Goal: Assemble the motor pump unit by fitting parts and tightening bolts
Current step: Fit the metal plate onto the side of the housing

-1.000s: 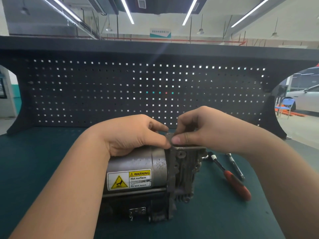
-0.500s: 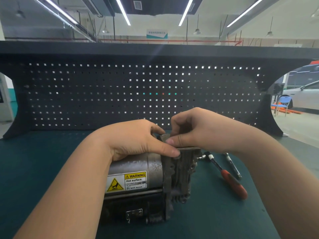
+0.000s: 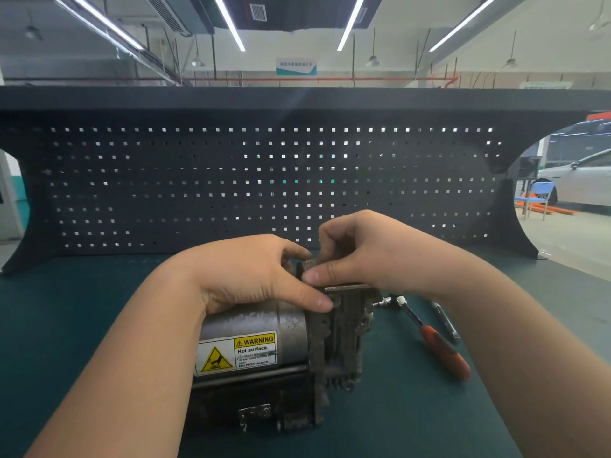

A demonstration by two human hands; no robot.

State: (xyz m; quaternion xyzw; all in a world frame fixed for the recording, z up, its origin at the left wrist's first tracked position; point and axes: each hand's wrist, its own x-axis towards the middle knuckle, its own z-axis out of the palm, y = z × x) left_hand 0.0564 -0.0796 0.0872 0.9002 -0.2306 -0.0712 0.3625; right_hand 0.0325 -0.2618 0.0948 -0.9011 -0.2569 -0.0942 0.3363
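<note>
Still, you are only fitting a part, not bolting.
Your left hand (image 3: 251, 276) is bracing the motor pump unit (image 3: 281, 345); your right hand (image 3: 360, 252) is pinching a small metal part (image 3: 309, 264) onto it, while the ratchet (image 3: 433, 338) is lying unused.

The motor pump unit (image 3: 264, 352) lay on its side on the green mat, a worn silver cylinder with a yellow warning label, joined to a dark finned housing (image 3: 344, 338).
</note>
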